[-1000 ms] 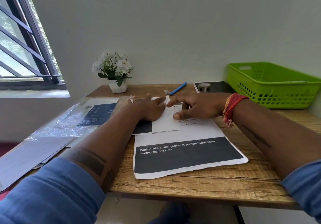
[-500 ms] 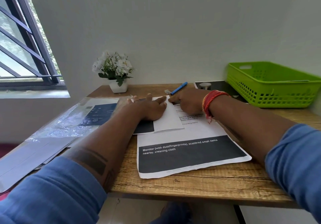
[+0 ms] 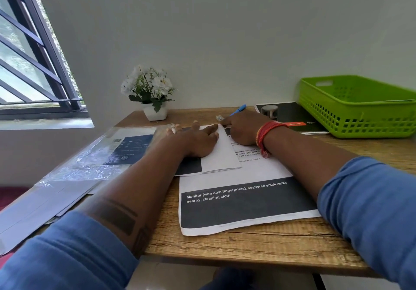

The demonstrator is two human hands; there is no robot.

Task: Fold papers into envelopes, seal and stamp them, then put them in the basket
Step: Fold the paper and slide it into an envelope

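Observation:
A folded white paper (image 3: pixel 221 157) lies in the middle of the wooden table (image 3: pixel 258 242), on top of a stack of printed sheets (image 3: pixel 243 202) with a dark band. My left hand (image 3: pixel 195 141) rests flat on the folded paper, fingers spread. My right hand (image 3: pixel 242 130) presses on the paper's far right corner with curled fingers. A green plastic basket (image 3: pixel 358 109) stands at the back right. White envelopes (image 3: pixel 42 206) lie at the left edge under a clear plastic pack (image 3: pixel 105 154).
A small white pot of white flowers (image 3: pixel 153 96) stands at the back by the wall. A blue pen (image 3: pixel 238 109) and a black pad with a small roll (image 3: pixel 270 109) lie behind my right hand. A barred window (image 3: pixel 29 58) is at the left.
My right hand has slid away from me along the folded paper's right edge up to its far corner. My left hand has stayed flat on the paper.

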